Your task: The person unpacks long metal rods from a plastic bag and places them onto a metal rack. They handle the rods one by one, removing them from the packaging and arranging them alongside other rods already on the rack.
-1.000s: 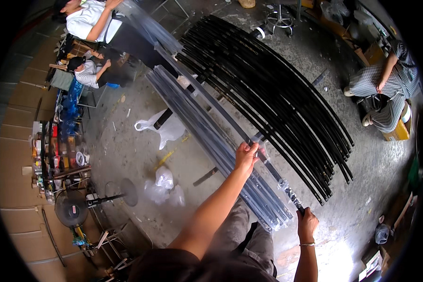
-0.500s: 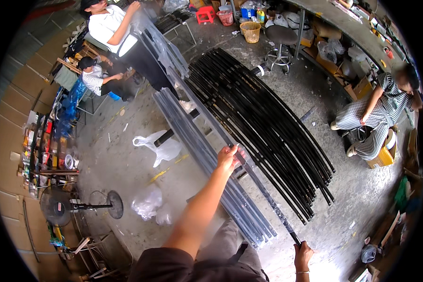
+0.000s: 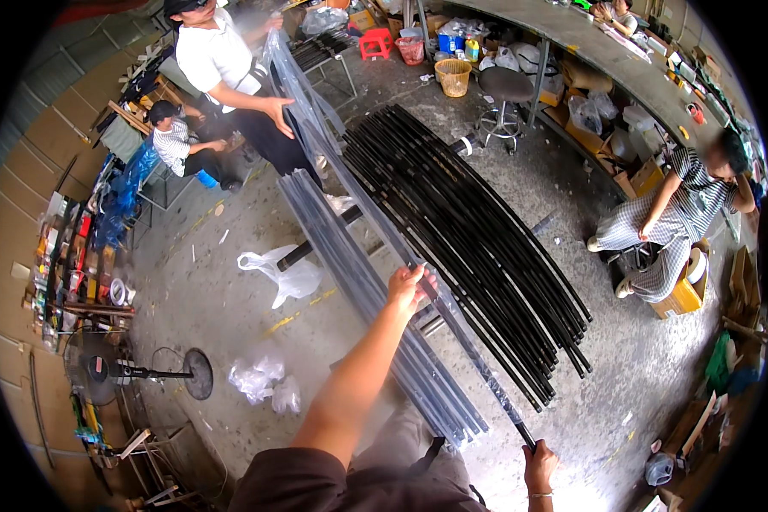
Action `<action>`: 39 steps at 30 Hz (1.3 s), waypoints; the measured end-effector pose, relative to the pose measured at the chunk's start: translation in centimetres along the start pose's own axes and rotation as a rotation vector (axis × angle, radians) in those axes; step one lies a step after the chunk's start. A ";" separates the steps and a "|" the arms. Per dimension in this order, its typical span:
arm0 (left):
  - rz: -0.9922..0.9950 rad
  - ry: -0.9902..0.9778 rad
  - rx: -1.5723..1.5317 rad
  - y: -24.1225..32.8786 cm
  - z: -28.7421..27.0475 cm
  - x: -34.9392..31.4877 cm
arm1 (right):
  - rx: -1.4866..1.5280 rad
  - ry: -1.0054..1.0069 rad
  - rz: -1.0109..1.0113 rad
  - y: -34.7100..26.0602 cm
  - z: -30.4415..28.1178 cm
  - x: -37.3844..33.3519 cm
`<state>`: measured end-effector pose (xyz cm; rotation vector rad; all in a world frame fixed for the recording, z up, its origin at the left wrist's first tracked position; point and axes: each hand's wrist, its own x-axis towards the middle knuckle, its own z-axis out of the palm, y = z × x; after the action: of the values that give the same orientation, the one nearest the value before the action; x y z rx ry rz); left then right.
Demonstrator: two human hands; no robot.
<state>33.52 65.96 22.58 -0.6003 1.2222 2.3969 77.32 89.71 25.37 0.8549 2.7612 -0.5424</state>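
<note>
A long black pole point(image 3: 488, 381), partly inside a clear plastic sleeve, slants from the lower right up toward the middle. My left hand point(image 3: 411, 288) is closed around it halfway along, over the plastic. Closer to me, my right hand point(image 3: 540, 466) grips the pole's bare black end. Left of this pole lies a row of poles in clear sleeves point(image 3: 384, 311). To the right, many bare black poles point(image 3: 478, 247) rest side by side on a support. At the far end, a standing person's hand point(image 3: 278, 115) is spread beside more clear sleeves point(image 3: 303, 102).
A white plastic bag point(image 3: 283, 277) and crumpled clear plastic point(image 3: 260, 377) lie on the floor at left, near a black fan point(image 3: 198, 374). One person point(image 3: 674, 213) sits at right, another point(image 3: 177, 145) at far left. A round stool point(image 3: 505, 85) stands by the long table point(image 3: 563, 30).
The standing person has lowered one hand to beside the sleeves, fingers spread. My two hands keep their grip on the pole, while the view has shifted a little.
</note>
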 end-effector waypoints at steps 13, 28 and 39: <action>0.071 -0.054 0.053 -1.3 1.4 -1.3 | 0.079 0.026 0.001 4.0 0.0 -1.4; -0.420 -0.097 0.056 -19.7 -2.3 -8.3 | -0.045 -0.077 0.154 19.3 -0.9 -11.5; -0.134 0.079 0.296 -7.7 -9.7 7.4 | 0.124 -0.111 -0.069 5.6 10.7 6.4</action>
<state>33.21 63.20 8.37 -0.6645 1.4852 2.0486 76.24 92.95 12.09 0.7332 2.6867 -0.7568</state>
